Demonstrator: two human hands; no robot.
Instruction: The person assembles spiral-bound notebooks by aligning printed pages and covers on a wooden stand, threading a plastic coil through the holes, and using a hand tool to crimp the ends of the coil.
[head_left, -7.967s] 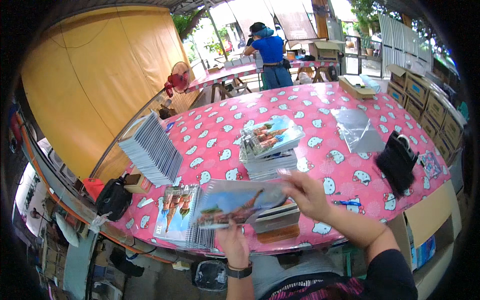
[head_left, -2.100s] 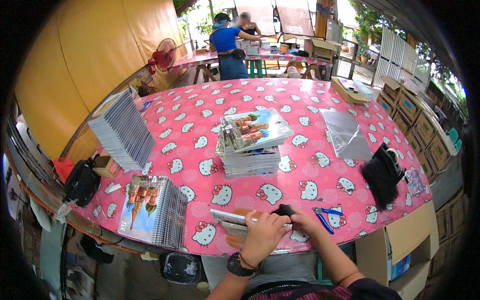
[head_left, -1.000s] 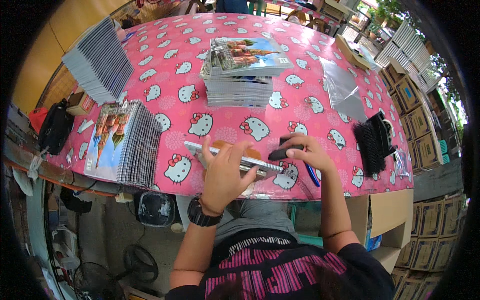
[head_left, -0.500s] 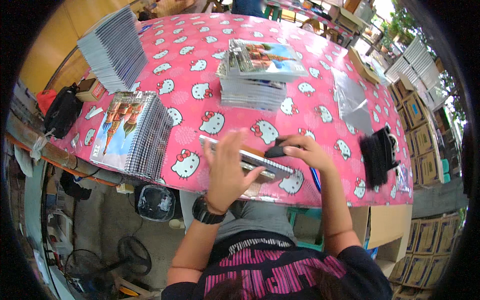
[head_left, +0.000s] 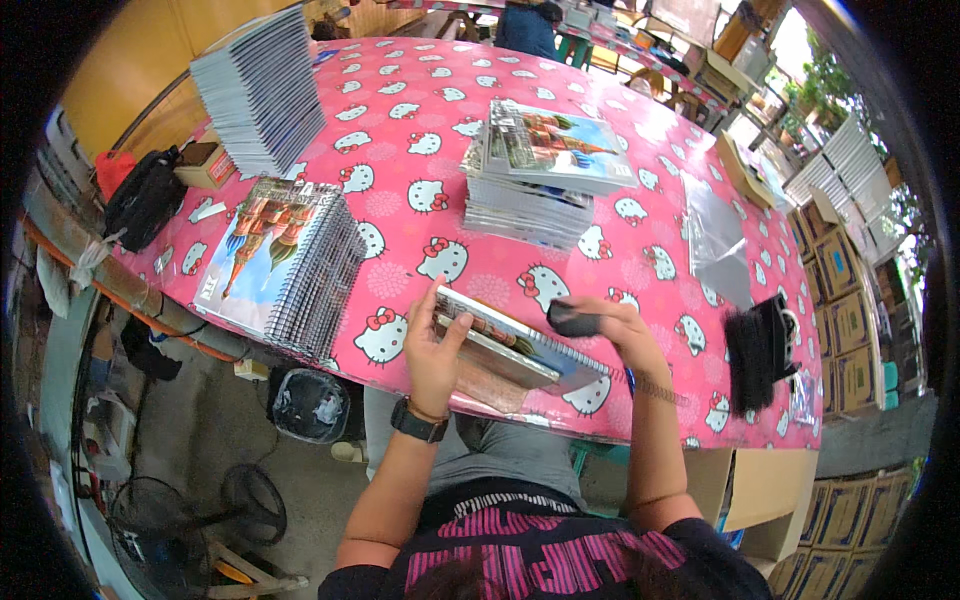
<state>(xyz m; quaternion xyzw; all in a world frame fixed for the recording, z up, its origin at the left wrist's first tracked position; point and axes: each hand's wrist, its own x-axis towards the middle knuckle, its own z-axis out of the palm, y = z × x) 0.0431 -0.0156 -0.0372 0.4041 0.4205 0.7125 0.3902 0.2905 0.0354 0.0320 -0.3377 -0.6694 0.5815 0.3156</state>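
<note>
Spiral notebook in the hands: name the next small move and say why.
Probably lift the spiral notebook onto the fanned pile at the left: the left hand grips its edge tilted off the table, and the right hand with the dark block sits at its far end.

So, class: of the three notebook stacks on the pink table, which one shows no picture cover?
The far-left stack: only grey edges show.

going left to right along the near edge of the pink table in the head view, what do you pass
black bag → fanned stack of spiral notebooks → left hand on a tilted spiral notebook → right hand with a small black object → black bundle
</note>
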